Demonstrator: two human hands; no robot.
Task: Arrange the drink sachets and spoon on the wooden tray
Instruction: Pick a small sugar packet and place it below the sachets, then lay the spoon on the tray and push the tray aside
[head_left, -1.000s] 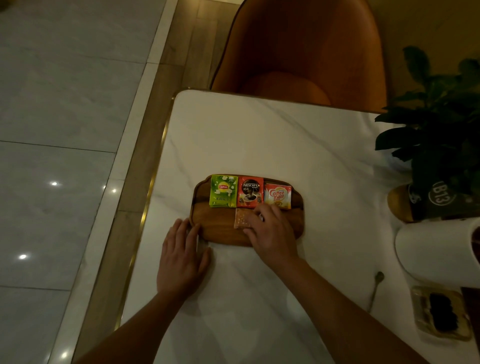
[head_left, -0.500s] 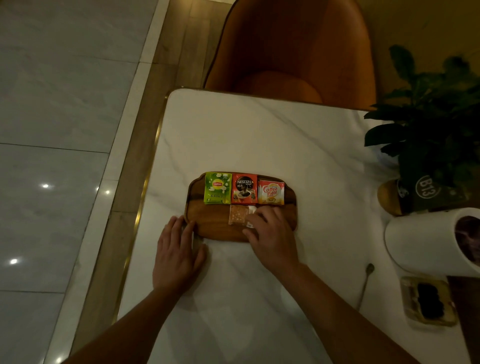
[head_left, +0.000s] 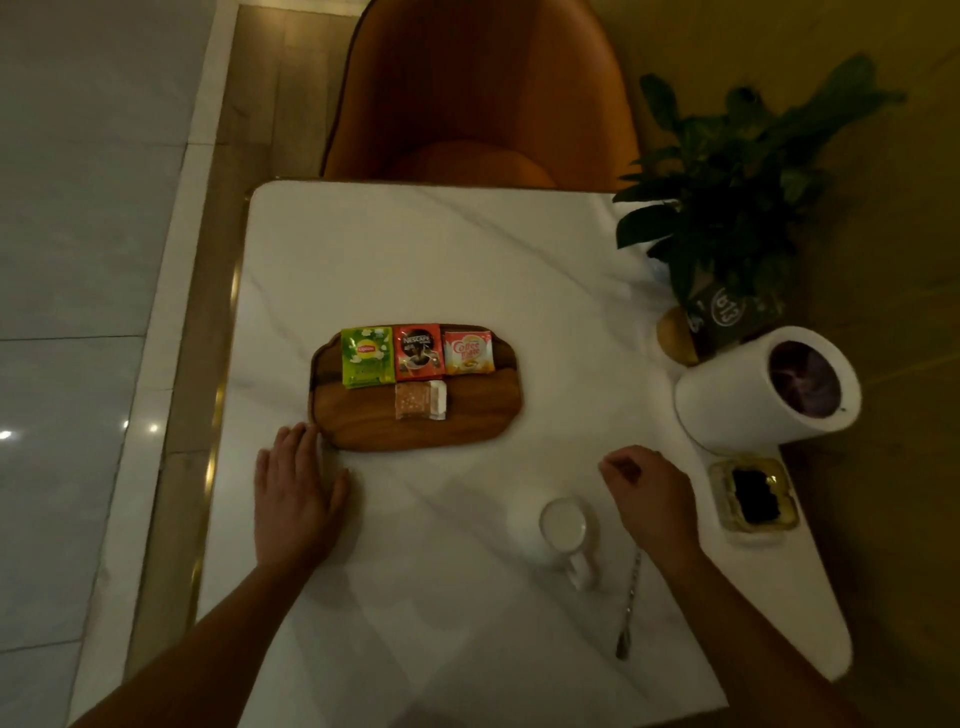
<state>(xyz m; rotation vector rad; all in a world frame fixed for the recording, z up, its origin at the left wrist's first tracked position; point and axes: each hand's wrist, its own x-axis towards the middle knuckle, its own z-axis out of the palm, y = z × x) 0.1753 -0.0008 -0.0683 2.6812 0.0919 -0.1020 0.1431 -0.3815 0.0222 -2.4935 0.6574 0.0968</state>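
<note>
The wooden tray (head_left: 363, 421) lies mid-table. Along its far edge sit a green sachet (head_left: 366, 356), a red coffee sachet (head_left: 418, 352) and an orange-and-white creamer sachet (head_left: 468, 352), side by side. Just below them rest small brown and white packets (head_left: 420, 399). A metal spoon (head_left: 627, 610) lies on the table near the front right, under my right forearm. My left hand (head_left: 293, 499) lies flat on the table, fingertips touching the tray's near-left corner. My right hand (head_left: 649, 491) hovers right of the tray, fingers loosely curled, holding nothing.
A white mug (head_left: 563, 530) stands beside my right hand. At the right are a white cylinder (head_left: 748, 400) lying on its side, a potted plant (head_left: 737, 208) and a small glass dish (head_left: 753, 496). An orange chair (head_left: 478, 93) stands behind the table. The table's left edge runs close to my left hand.
My right hand has left the small packets on the tray and moved right, toward the mug. The camera view has shifted so the mug and spoon show more fully.
</note>
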